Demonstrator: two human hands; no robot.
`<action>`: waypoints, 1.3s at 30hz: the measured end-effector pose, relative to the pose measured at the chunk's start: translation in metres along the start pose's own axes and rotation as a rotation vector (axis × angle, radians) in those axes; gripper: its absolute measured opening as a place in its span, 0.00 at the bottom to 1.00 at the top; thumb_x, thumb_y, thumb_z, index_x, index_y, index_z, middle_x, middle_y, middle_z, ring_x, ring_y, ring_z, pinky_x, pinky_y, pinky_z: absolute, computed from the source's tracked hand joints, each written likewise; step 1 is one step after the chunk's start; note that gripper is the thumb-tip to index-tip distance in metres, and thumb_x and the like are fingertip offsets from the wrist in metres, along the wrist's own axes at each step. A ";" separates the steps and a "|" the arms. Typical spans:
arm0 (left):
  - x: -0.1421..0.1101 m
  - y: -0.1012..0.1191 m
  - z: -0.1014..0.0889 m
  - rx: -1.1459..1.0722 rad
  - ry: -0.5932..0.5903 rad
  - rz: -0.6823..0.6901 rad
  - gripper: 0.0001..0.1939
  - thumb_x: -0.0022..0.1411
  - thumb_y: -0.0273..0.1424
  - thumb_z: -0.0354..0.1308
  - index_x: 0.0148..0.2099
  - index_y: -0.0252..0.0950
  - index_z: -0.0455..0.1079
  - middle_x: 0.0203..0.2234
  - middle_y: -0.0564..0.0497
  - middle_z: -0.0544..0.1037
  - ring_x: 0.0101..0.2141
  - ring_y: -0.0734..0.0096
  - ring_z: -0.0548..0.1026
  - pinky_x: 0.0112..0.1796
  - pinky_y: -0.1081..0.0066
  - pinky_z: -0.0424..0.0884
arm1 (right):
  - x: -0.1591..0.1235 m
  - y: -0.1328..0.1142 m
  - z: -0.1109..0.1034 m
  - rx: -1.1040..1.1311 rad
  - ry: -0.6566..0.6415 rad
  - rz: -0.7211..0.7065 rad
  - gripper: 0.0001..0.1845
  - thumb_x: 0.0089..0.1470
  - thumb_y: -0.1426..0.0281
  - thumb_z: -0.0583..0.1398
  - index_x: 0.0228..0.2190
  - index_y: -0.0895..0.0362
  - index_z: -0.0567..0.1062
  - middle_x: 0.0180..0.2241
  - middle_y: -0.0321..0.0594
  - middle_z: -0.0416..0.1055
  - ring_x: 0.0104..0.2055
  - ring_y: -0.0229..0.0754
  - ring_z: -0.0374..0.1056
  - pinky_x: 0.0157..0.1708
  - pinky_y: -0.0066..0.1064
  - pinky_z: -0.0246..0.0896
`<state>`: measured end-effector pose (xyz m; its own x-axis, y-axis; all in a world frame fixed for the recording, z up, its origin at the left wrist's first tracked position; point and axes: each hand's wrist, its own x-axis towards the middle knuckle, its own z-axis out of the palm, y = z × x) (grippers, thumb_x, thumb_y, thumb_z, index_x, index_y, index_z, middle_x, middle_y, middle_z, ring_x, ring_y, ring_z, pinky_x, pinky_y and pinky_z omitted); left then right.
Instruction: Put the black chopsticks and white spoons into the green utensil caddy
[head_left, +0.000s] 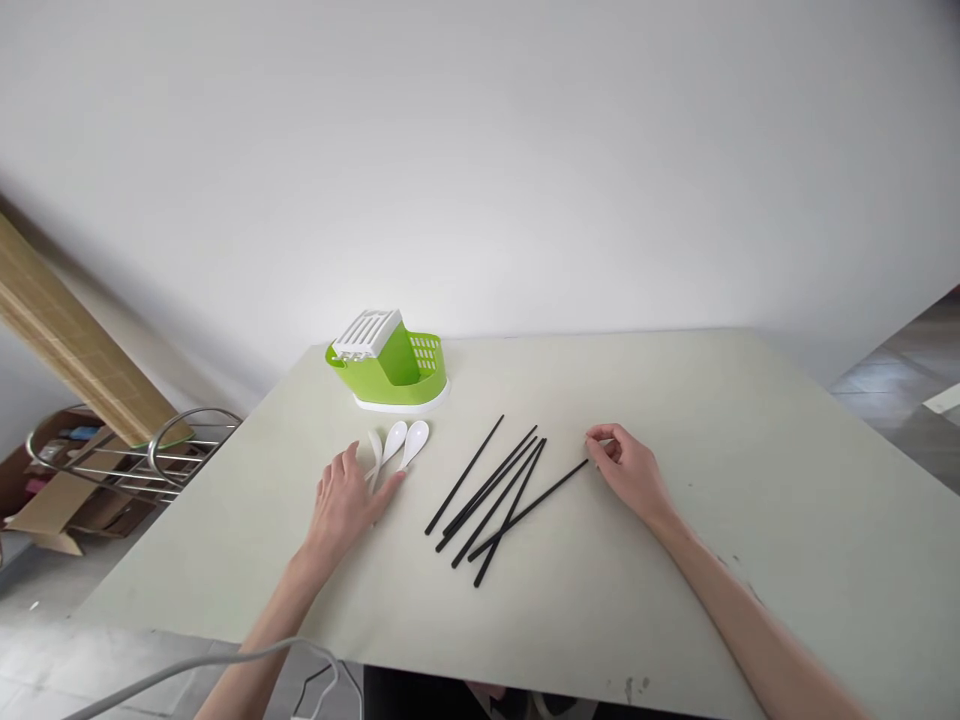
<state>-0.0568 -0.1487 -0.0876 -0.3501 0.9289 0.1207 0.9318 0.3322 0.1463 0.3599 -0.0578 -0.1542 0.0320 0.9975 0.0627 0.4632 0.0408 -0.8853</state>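
My left hand point(346, 498) lies over the handles of several white spoons, its thumb spread away from the other fingers. The bowls of a middle spoon point(394, 440) and a right spoon point(416, 437) face up beyond it, and a third spoon point(375, 452) lies on its side. My right hand point(624, 464) is closed in a loose pinch, with no object showing between the fingertips. Just below them is the thin end of a black chopstick point(551, 490), which lies across the others. More black chopsticks point(465, 474) lie fanned out between my hands.
A green cutlery caddy point(367, 376) with a white slotted top stands at the back left of the pale table point(675, 380), near the wall. A grey cable point(187, 664) crosses at the front left. A metal rack point(142, 470) and a long cardboard piece point(82, 340) are left of the table.
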 end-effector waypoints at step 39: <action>-0.044 0.101 -0.042 -0.042 -0.208 0.351 0.15 0.79 0.39 0.35 0.47 0.38 0.58 0.28 0.45 0.79 0.28 0.52 0.80 0.29 0.62 0.67 | -0.058 -0.073 0.018 0.386 -0.148 -0.054 0.24 0.62 0.46 0.61 0.48 0.51 0.75 0.49 0.46 0.79 0.42 0.46 0.77 0.41 0.37 0.72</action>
<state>0.0487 -0.1625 -0.0368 0.0191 0.9994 -0.0299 0.9851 -0.0137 0.1715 0.3085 -0.1179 -0.1018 -0.1240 0.9897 0.0715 0.0937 0.0834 -0.9921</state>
